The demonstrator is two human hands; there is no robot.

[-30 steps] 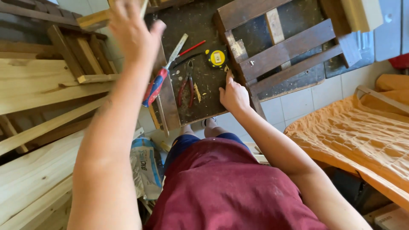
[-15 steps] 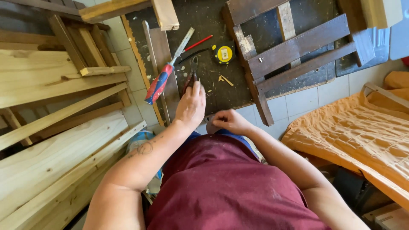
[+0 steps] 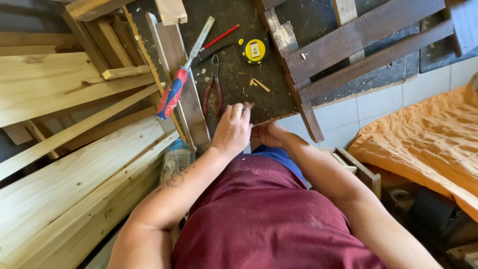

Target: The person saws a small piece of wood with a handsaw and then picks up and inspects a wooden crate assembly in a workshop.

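Fingertips of your left hand [image 3: 231, 130] pinched something small and brown just below the pliers [image 3: 212, 82] at the desk [image 3: 234, 74] edge; right hand [image 3: 269, 135] was half hidden, grip unclear; you'd best have kept the pinch steady

Home woodworking corner, pale planks [image 3: 59, 84] stacked, chisel [image 3: 181, 74], pliers [image 3: 213, 84], tape measure [image 3: 255, 50] on a dusty board [image 3: 234, 84], tiled floor [image 3: 378, 99]
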